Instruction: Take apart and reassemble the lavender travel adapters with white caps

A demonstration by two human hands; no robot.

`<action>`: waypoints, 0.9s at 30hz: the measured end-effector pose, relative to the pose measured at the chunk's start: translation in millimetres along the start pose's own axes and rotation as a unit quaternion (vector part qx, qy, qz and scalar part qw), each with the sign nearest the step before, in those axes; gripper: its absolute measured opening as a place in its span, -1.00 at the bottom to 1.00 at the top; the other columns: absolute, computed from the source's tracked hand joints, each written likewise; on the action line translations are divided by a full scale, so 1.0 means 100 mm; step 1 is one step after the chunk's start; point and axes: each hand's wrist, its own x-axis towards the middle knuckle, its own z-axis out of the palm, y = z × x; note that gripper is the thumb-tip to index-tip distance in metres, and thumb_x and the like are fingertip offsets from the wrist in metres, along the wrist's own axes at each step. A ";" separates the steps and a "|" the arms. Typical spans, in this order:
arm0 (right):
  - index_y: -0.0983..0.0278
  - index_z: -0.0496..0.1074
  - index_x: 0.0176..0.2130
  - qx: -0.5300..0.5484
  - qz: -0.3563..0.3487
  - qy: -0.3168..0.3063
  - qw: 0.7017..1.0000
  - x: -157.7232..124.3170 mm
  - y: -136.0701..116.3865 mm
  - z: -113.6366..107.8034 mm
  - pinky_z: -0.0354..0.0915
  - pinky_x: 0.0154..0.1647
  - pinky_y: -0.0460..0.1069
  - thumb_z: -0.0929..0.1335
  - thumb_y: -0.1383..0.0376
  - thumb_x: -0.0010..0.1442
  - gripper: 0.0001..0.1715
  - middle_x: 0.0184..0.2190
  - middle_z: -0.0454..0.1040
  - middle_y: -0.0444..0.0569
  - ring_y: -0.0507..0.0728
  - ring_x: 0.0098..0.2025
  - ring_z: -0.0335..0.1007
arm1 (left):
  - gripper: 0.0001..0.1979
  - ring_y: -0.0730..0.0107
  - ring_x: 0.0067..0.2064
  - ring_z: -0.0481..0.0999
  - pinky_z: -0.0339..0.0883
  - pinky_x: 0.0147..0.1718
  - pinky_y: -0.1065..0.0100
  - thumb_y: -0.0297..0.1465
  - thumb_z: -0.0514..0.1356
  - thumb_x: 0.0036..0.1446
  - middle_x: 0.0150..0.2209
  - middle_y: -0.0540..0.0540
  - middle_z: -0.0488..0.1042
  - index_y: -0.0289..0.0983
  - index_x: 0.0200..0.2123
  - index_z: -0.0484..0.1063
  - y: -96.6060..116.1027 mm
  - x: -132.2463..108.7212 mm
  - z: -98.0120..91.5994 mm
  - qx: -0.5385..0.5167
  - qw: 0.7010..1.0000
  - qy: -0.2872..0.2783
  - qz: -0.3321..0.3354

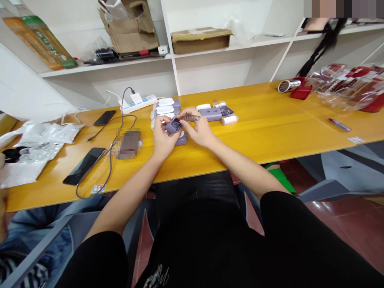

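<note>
Over the yellow table, my left hand (pixel 164 141) is closed around a small purple-grey housing (pixel 174 125). My right hand (pixel 199 129) pinches a coiled metal spring (pixel 192 118), whose left end is beside the housing's opening. Just behind my hands lie white oval parts (pixel 165 109) on purple pieces. Another purple part (pixel 181 140) is partly hidden under my left hand. To the right of my hands lie a long purple piece (pixel 211 115) with holes, a purple frame (pixel 228 111) and a white rounded part (pixel 230 120).
Left on the table (pixel 255 140) are two phones (pixel 84 166), a cable (pixel 111 160), a power strip (pixel 139 105) and plastic bags (pixel 45 136). Red and clear plastic parts (pixel 354 86) and a slim tool (pixel 339 125) lie right. Shelves with cardboard boxes (pixel 201 40) stand behind. A person's jeans show lower left.
</note>
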 end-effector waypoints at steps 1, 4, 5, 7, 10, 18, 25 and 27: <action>0.14 0.54 0.09 -0.014 -0.005 -0.002 1.000 0.00 0.00 0.00 0.51 0.34 0.26 0.42 0.10 0.57 -0.78 0.05 0.69 0.07 0.29 0.11 0.64 | -0.33 0.27 0.02 0.59 0.61 -0.02 0.27 -0.17 0.68 0.02 0.02 -0.07 0.45 -0.09 -0.05 0.30 -0.01 0.00 0.00 -0.002 1.000 0.000 0.001; 0.14 0.51 0.08 -0.026 -0.012 0.003 1.000 0.00 0.02 0.01 0.48 0.37 0.27 0.41 0.14 0.58 -0.82 0.04 0.69 0.06 0.29 0.12 0.64 | -0.34 0.28 0.03 0.59 0.60 0.01 0.28 -0.19 0.67 0.04 0.02 -0.07 0.45 -0.10 -0.04 0.30 -0.02 0.00 -0.01 -0.001 1.000 -0.004 0.006; 0.14 0.49 0.09 -0.015 -0.011 0.003 1.000 0.00 0.03 0.01 0.48 0.36 0.26 0.40 0.13 0.59 -0.81 0.04 0.68 0.06 0.28 0.12 0.64 | -0.35 0.28 0.03 0.59 0.60 0.01 0.27 -0.19 0.67 0.04 0.02 -0.07 0.45 -0.10 -0.04 0.31 -0.03 0.00 -0.01 0.002 1.000 -0.005 0.011; 0.15 0.45 0.10 0.020 -0.004 0.005 1.000 -0.01 0.06 0.03 0.52 0.32 0.22 0.39 0.09 0.61 -0.79 0.03 0.67 0.06 0.26 0.12 0.65 | -0.37 0.27 0.03 0.59 0.60 0.01 0.26 -0.19 0.67 0.05 0.02 -0.06 0.45 -0.10 -0.03 0.33 -0.03 0.01 -0.02 0.007 1.000 -0.005 0.021; 0.15 0.42 0.11 0.067 0.005 0.016 0.998 -0.01 0.10 0.06 0.58 0.23 0.16 0.38 0.02 0.63 -0.72 0.01 0.66 0.05 0.23 0.11 0.68 | -0.38 0.25 0.03 0.58 0.60 -0.01 0.25 -0.17 0.67 0.06 0.01 -0.07 0.46 -0.09 -0.04 0.34 -0.04 0.01 -0.01 0.013 0.999 -0.002 0.035; 0.16 0.57 0.07 -0.029 -0.043 0.015 0.999 -0.02 0.03 0.02 0.56 0.30 0.24 0.37 -0.06 0.64 -0.62 0.02 0.72 0.08 0.28 0.12 0.68 | -0.39 0.25 0.02 0.59 0.59 -0.05 0.27 -0.18 0.64 0.07 0.00 -0.07 0.45 -0.09 -0.04 0.33 -0.04 0.00 -0.01 0.012 0.999 -0.005 0.036; 0.16 0.62 0.10 -0.027 -0.052 -0.005 0.998 -0.06 0.03 0.04 0.50 0.42 0.23 0.40 -0.01 0.64 -0.65 0.07 0.75 0.07 0.26 0.16 0.71 | -0.40 0.25 0.02 0.59 0.57 -0.05 0.28 -0.17 0.62 0.07 0.01 -0.08 0.47 -0.10 -0.05 0.31 -0.01 0.00 0.00 0.024 0.999 0.002 0.028; 0.17 0.62 0.10 -0.018 -0.045 0.002 0.999 -0.06 0.03 0.04 0.56 0.32 0.19 0.40 -0.03 0.64 -0.63 0.05 0.75 0.07 0.25 0.13 0.72 | -0.40 0.24 0.03 0.60 0.58 -0.04 0.27 -0.18 0.62 0.06 0.01 -0.08 0.46 -0.10 -0.05 0.31 -0.01 0.01 0.00 0.025 0.999 0.001 0.025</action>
